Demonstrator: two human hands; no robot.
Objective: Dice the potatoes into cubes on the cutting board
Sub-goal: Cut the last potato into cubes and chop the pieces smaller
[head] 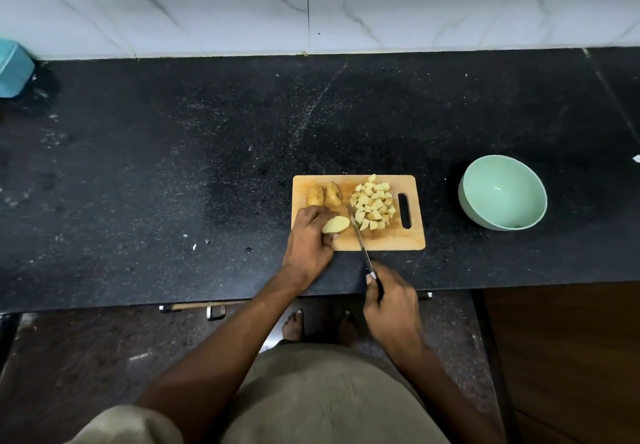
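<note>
Head view: left hand [311, 235] holds potato [336, 224] lengthwise left-right.

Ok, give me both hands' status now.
Left hand: holding a potato on the board.
Right hand: gripping the knife.

Desk [173, 166] left of cutting board [412, 239] wide open; green bowl [502, 194] blocks right side, teal box [14, 69] far left, wall [415, 3] behind.
</note>
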